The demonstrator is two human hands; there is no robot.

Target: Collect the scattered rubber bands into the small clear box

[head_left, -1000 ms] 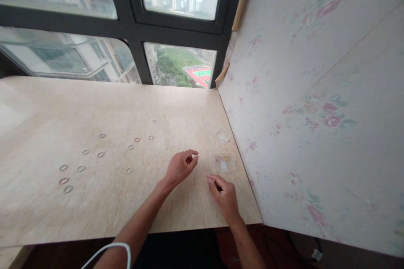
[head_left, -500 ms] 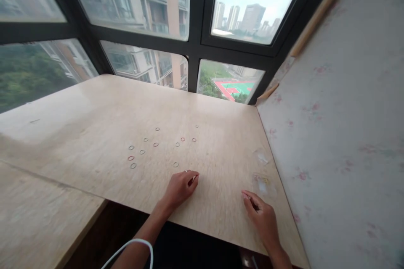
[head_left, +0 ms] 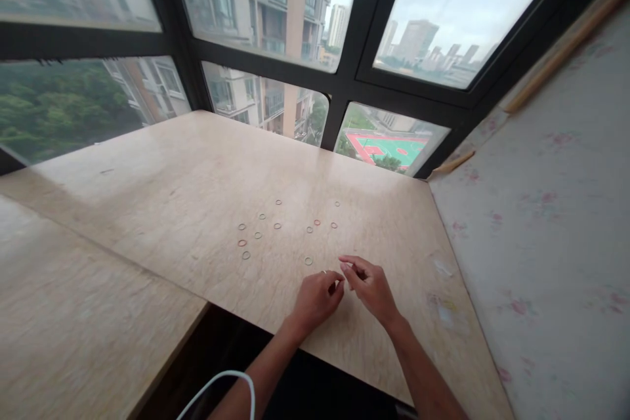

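On my feed, the left hand [head_left: 319, 298] and right hand [head_left: 370, 285] curl narrow, fingertips close together.
Fine fingertip work, I judge (I can't tell whether either holds anything); next calls for a steady pinch. The nearest ring [head_left: 308, 264] lies just beyond the left hand, others farther ahead. Half a second ago, the hands were well apart.

Tabletop [head_left: 187, 174] smooth, glossy, marble-patterned; packet [head_left: 447, 315] clear plastic; wallpaper [head_left: 556, 249] matt.
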